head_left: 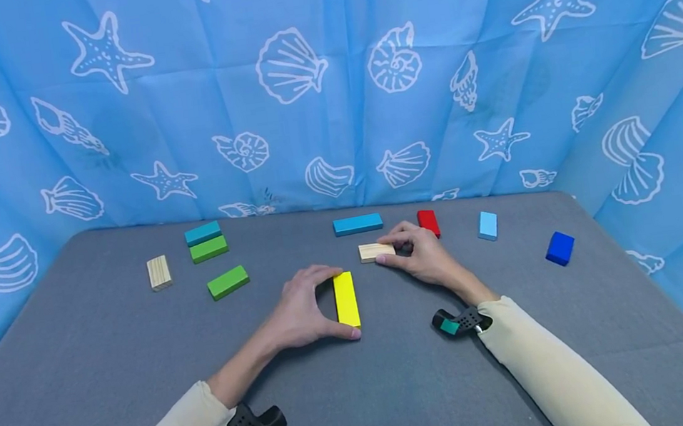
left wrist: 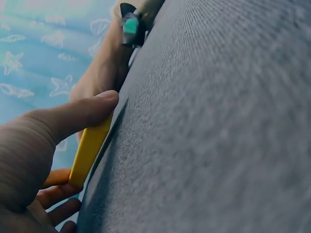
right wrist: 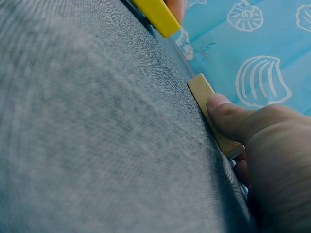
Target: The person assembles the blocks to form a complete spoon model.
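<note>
My left hand (head_left: 305, 311) pinches a long yellow block (head_left: 346, 300) by its two ends, the thumb at the near end and a finger at the far end. In the left wrist view the yellow block (left wrist: 90, 155) lies close over the grey cloth. My right hand (head_left: 418, 257) holds a plain wooden block (head_left: 372, 252) between thumb and fingers, just beyond and right of the yellow one. The right wrist view has the thumb along the side of this wooden block (right wrist: 214, 116). A long blue block (head_left: 357, 224) lies behind it, and a red block (head_left: 428, 223) beyond the right hand.
On the left lie a teal block (head_left: 202, 233), a green block (head_left: 209, 249) against it, another green block (head_left: 228, 282) and a wooden block (head_left: 159, 273). A light blue block (head_left: 487, 225) and dark blue block (head_left: 560, 248) are at right. A patterned curtain (head_left: 343, 126) borders the grey table (head_left: 392, 400).
</note>
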Motion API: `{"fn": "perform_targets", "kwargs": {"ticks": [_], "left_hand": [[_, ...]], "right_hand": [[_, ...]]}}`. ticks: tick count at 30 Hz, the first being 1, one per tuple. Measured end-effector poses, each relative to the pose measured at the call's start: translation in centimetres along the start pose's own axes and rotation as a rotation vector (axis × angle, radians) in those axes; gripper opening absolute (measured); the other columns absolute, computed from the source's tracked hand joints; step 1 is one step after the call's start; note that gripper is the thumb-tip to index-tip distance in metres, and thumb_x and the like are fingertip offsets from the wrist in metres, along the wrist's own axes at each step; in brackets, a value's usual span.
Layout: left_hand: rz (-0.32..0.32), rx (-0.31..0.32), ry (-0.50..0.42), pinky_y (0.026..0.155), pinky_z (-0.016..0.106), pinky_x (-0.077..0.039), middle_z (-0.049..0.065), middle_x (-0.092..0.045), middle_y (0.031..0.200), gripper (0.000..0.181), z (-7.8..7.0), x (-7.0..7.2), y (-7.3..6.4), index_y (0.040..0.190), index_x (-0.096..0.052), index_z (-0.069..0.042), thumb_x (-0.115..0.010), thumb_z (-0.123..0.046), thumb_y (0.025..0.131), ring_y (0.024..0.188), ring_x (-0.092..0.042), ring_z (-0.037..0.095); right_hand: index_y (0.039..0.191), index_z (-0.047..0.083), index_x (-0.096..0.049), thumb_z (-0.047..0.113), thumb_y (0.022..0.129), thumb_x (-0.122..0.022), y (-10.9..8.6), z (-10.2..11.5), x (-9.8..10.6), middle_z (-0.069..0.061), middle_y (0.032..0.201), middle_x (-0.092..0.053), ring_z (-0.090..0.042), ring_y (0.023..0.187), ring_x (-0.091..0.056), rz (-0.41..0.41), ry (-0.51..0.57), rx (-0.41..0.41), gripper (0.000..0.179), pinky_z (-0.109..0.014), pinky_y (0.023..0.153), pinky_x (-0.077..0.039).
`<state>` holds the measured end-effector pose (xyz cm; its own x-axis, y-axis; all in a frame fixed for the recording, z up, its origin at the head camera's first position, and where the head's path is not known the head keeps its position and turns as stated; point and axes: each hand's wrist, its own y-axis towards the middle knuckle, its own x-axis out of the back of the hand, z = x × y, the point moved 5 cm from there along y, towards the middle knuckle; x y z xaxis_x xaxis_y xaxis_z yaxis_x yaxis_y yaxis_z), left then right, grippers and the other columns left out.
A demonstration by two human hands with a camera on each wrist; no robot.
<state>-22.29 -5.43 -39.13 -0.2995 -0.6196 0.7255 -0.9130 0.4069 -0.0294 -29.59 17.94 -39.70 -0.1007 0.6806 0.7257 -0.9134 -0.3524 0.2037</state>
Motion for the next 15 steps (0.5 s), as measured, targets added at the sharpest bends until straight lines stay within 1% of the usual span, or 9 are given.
{"fn": "perform_targets", "kwargs": {"ticks": [8, 15], "left_hand": [[-0.008, -0.008, 0.022, 0.112, 0.055, -0.028, 0.006, -0.050, 0.150, 0.098, -0.01, -0.34, 0.18, 0.147, -0.054, -0.017, -0.093, -0.052, 0.065, 0.140, -0.038, 0.029], [-0.010, -0.035, 0.044, 0.112, 0.055, -0.028, 0.005, -0.051, 0.149, 0.098, 0.00, -0.47, 0.23, 0.148, -0.054, -0.016, -0.092, -0.054, 0.065, 0.139, -0.038, 0.029]], "right_hand": [[0.125, 0.009, -0.073, 0.026, 0.091, -0.079, 0.00, 0.01, -0.03, -0.007, 0.110, -0.062, -0.024, 0.096, -0.054, 0.000, 0.002, -0.001, 0.038, -0.038, 0.083, -0.046], [0.124, 0.008, -0.073, 0.025, 0.091, -0.079, -0.01, 0.09, 0.03, -0.007, 0.109, -0.063, -0.023, 0.095, -0.054, -0.004, -0.003, 0.011, 0.038, -0.038, 0.082, -0.046]]}}
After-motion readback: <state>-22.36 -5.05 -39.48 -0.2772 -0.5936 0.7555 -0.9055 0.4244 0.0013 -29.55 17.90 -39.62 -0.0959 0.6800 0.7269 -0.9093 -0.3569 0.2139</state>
